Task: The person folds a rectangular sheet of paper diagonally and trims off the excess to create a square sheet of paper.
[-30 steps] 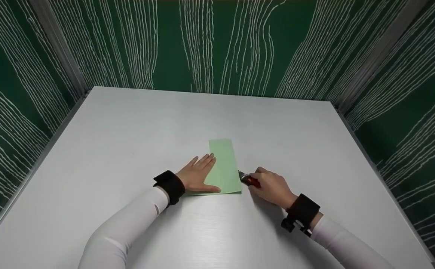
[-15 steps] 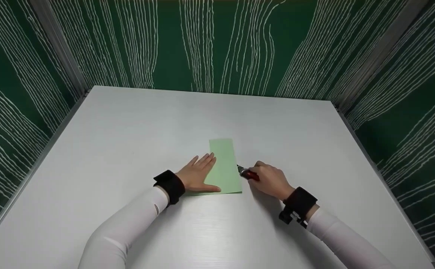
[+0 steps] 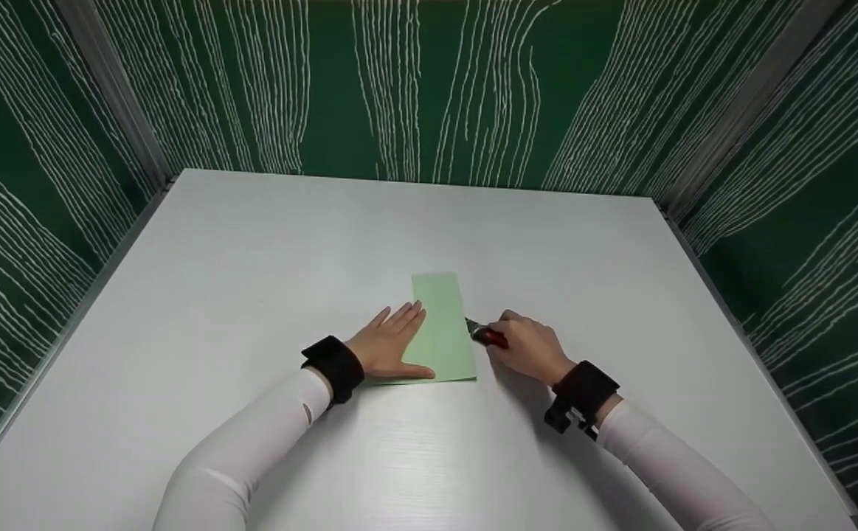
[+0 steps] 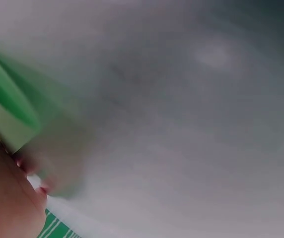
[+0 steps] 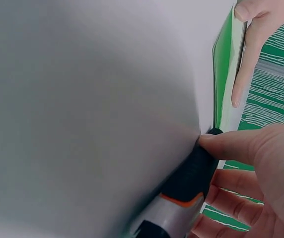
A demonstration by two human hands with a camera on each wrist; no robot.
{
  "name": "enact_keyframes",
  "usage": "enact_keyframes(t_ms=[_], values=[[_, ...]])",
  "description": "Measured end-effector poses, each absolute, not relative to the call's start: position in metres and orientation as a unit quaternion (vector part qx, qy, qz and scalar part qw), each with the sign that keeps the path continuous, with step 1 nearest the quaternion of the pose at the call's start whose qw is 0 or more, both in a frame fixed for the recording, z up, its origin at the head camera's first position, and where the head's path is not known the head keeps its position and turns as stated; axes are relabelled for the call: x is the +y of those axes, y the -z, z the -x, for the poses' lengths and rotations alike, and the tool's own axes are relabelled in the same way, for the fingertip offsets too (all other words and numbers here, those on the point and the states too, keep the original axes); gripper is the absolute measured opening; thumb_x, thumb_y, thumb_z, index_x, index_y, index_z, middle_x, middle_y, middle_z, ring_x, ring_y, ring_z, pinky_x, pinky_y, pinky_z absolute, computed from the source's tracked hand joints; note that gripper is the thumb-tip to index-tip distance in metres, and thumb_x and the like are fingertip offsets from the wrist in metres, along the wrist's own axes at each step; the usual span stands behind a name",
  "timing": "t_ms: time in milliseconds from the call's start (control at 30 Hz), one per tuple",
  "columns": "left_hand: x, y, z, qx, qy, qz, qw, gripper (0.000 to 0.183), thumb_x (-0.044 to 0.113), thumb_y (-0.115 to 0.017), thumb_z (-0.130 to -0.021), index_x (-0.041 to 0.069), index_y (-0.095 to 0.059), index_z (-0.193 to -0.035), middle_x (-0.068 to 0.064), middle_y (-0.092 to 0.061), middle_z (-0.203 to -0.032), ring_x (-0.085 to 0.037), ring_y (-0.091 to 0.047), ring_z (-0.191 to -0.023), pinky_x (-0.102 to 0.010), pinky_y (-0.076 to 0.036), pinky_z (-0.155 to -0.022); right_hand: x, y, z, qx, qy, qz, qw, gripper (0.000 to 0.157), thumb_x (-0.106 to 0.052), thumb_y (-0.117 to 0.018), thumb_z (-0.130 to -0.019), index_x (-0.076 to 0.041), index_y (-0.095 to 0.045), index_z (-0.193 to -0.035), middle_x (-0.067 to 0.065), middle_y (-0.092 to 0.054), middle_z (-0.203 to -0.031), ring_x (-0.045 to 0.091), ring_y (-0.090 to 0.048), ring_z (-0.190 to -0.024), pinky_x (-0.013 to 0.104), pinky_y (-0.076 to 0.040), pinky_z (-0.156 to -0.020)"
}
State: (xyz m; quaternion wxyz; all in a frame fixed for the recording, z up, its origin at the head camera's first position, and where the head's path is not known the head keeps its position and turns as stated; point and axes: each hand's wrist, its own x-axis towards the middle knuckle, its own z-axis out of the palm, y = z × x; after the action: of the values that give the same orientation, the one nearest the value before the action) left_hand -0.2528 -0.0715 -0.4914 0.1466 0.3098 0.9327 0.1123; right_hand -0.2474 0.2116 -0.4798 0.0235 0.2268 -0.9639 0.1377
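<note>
A folded sheet of light green paper (image 3: 445, 324) lies on the white table, its layers slightly parted at the near edge in the right wrist view. My left hand (image 3: 392, 343) rests on its left part with the fingers spread. At the paper's right edge is a utility knife (image 3: 489, 336) with a red and black handle, which my right hand (image 3: 532, 348) grips. Its tip points at the folded side; whether the blade lies between the layers I cannot tell. Thumb and curled fingers hold the knife's handle (image 5: 189, 173) in the right wrist view.
The white tabletop (image 3: 266, 243) spreads around the paper. Green walls (image 3: 458, 88) with pale wavy lines stand at the back and both sides. Black straps (image 3: 586, 391) go round both wrists.
My right hand has slid the knife away from me along the paper's right edge, a little to the left. The left hand and the paper have stayed in place.
</note>
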Motion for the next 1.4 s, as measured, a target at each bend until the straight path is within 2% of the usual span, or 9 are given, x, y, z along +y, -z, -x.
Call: enact_keyframes(t_ms=[267, 700, 800, 967, 1167, 1400], values=[[-0.072, 0.494, 0.253, 0.932, -0.109, -0.311, 0.148, 0.105, 0.067, -0.057, -0.095, 0.005, -0.010, -0.165, -0.013, -0.005, -0.175, -0.027, -0.004, -0.164, -0.050, -0.006, -0.134, 0.211, 0.482, 0.247, -0.966, -0.132, -0.221, 0.016, 0.020, -0.013, -0.075, -0.088, -0.005, -0.076, -0.106, 0.011, -0.068, -0.096, 0.021, -0.061, -0.073, 0.041, -0.053, -0.063], [-0.076, 0.492, 0.257, 0.933, -0.056, -0.333, 0.127, 0.110, 0.076, -0.057, -0.090, 0.007, -0.016, -0.165, -0.011, -0.012, -0.175, -0.025, -0.012, -0.164, -0.048, -0.012, -0.134, 0.211, 0.484, 0.238, -0.964, -0.128, -0.233, 0.023, 0.021, -0.015, -0.076, -0.088, -0.004, -0.076, -0.106, 0.011, -0.068, -0.096, 0.018, -0.059, -0.071, 0.039, -0.053, -0.060], [-0.077, 0.494, 0.258, 0.933, -0.039, -0.343, 0.105, 0.108, 0.077, -0.055, -0.090, 0.006, -0.021, -0.164, -0.011, -0.018, -0.173, -0.025, -0.018, -0.162, -0.046, -0.016, -0.133, 0.211, 0.483, 0.236, -0.962, -0.131, -0.238, 0.023, 0.020, -0.015, -0.076, -0.088, -0.005, -0.075, -0.105, 0.010, -0.067, -0.095, 0.018, -0.058, -0.071, 0.038, -0.052, -0.059], [-0.075, 0.496, 0.258, 0.934, -0.042, -0.351, 0.052, 0.090, 0.067, -0.049, -0.099, 0.001, -0.034, -0.159, -0.015, -0.034, -0.168, -0.029, -0.031, -0.158, -0.046, -0.023, -0.131, 0.210, 0.484, 0.236, -0.962, -0.134, -0.235, 0.026, 0.019, -0.016, -0.076, -0.088, -0.006, -0.075, -0.103, 0.009, -0.067, -0.094, 0.017, -0.058, -0.070, 0.038, -0.051, -0.059], [-0.069, 0.499, 0.262, 0.934, -0.039, -0.355, -0.021, 0.075, 0.057, -0.051, -0.103, -0.002, -0.045, -0.150, -0.019, -0.052, -0.152, -0.032, -0.048, -0.145, -0.047, -0.036, -0.124, 0.208, 0.483, 0.236, -0.963, -0.134, -0.234, 0.025, 0.018, -0.016, -0.076, -0.087, -0.005, -0.075, -0.102, 0.008, -0.067, -0.092, 0.016, -0.057, -0.070, 0.037, -0.051, -0.059], [-0.056, 0.498, 0.274, 0.939, -0.008, -0.341, -0.035, 0.073, 0.056, -0.047, -0.105, 0.000, -0.046, -0.151, -0.017, -0.054, -0.143, -0.031, -0.053, -0.133, -0.043, -0.040, -0.119, 0.208, 0.482, 0.235, -0.964, -0.131, -0.231, 0.025, 0.020, -0.016, -0.075, -0.088, -0.005, -0.076, -0.104, 0.009, -0.068, -0.094, 0.016, -0.058, -0.070, 0.037, -0.051, -0.059]])
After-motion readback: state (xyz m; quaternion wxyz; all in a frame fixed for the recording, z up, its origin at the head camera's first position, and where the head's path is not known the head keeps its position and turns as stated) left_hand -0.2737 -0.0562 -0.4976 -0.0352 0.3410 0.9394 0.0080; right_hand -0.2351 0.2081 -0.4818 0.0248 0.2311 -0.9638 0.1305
